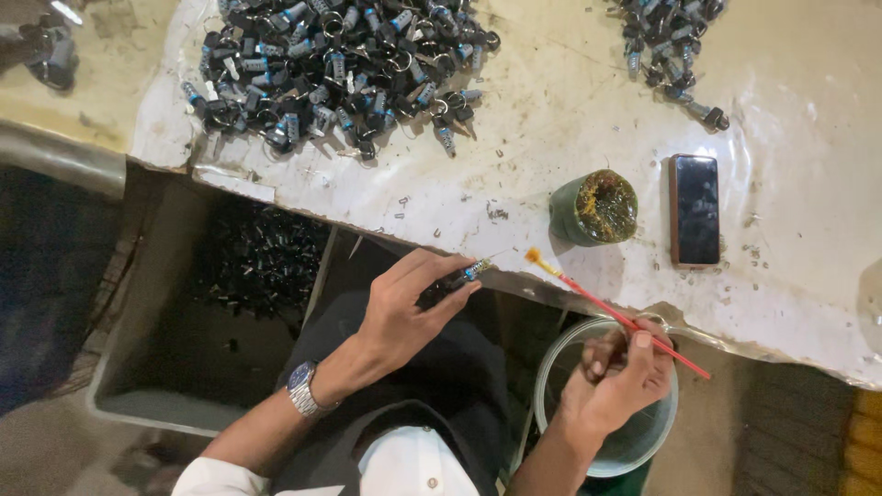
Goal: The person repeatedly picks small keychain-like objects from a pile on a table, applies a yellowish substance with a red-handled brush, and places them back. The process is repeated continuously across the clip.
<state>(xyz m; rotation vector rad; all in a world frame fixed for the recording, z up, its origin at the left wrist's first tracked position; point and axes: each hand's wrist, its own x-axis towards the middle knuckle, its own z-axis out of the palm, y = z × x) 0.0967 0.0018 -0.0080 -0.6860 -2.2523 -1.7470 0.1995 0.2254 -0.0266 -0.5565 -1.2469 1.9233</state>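
Centre of frame, we see the left hand (404,308) pinching a small cylindrical lock part (457,278), dark body with a bluish metal tip, fingers closed around it, held just off the counter's (551,119) lower edge. A metal-link wristwatch (301,388) with a blue face sits on that wrist. Lower right, the right hand (617,378) grips a thin red brush (614,312), orange bristle tip pointing up-left toward the lock part, tip near it but not touching. Under the right hand we see a round, pale plastic bucket (643,441), translucent rim. The counter is covered in scuffed, stained whitish sheet, wrinkled at its edge. On it, right of centre, we note a dark green round tin (593,208) filled with yellow-brown greasy paste, and just beside it a flat rectangular phone (695,209), glossy black screen. Top centre is a big heap of lock cylinders with keys (331,64), black and steel, tangled; a smaller heap (666,46) lies top right. Left of centre, below the counter, a grey tray (147,358) holds small black parts (262,262).
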